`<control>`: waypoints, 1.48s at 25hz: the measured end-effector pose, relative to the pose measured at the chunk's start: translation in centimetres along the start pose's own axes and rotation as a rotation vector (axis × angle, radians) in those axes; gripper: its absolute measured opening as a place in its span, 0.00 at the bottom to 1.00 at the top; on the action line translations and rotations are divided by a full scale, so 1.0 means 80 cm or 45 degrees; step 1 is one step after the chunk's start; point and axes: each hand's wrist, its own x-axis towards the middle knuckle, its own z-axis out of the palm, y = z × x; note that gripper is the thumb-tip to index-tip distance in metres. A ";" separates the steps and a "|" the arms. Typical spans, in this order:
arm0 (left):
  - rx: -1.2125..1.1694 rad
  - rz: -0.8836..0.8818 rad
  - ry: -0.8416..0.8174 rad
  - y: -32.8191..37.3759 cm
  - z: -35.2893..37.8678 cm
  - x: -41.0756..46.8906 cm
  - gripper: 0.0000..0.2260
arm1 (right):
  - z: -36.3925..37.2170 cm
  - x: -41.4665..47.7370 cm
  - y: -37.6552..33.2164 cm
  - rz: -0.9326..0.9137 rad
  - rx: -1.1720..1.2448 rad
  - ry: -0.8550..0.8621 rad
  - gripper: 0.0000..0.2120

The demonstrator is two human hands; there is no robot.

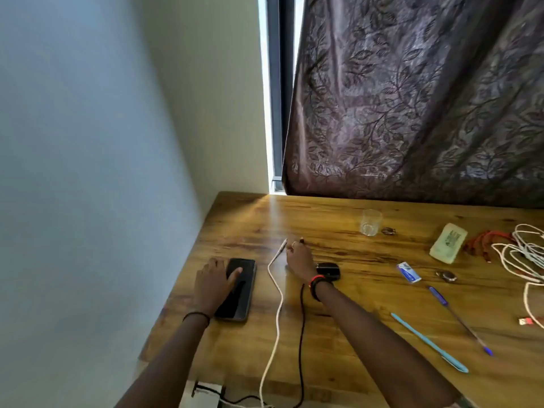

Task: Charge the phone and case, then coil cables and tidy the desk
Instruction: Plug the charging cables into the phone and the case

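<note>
A black phone point(239, 290) lies face up near the desk's left edge. My left hand point(214, 282) rests on it, thumb laid across the dark screen. A white cable point(275, 304) runs from the desk's front edge up to its plug, and my right hand point(298, 259) reaches over that plug end; whether the fingers pinch it is hidden. A black cable point(301, 334) runs beside the white one toward a small black case point(329, 270) just right of my right wrist.
On the wooden desk point(368, 319) lie a glass point(371, 222), a pale green block point(448, 242), tangled white cables point(524, 257), a red cable point(482, 241), two pens point(429, 343), a small packet point(408, 272). A power strip point(207, 391) sits below the front edge. A curtain hangs behind.
</note>
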 end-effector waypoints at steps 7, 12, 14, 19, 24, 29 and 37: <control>-0.199 -0.343 -0.498 0.000 0.013 0.025 0.42 | 0.059 0.062 0.001 0.284 0.015 0.058 0.20; -0.261 -0.411 -0.671 -0.003 0.018 0.043 0.47 | 0.065 0.077 -0.001 0.408 0.054 0.069 0.09; -0.286 -0.381 -0.723 -0.005 0.013 0.046 0.43 | 0.063 0.082 0.001 0.428 0.064 0.043 0.07; -0.424 -0.405 -0.665 0.002 0.008 0.034 0.41 | 0.059 0.082 0.003 0.596 0.535 0.064 0.10; -0.988 -0.489 -0.667 -0.006 0.005 0.039 0.27 | 0.050 0.068 -0.002 0.708 0.970 0.071 0.06; -1.102 -0.459 -0.639 -0.014 -0.007 0.055 0.16 | 0.036 0.067 -0.009 0.697 0.965 0.096 0.04; -1.738 -0.801 -0.556 -0.022 -0.030 0.113 0.15 | 0.009 0.053 -0.043 0.526 1.087 0.040 0.09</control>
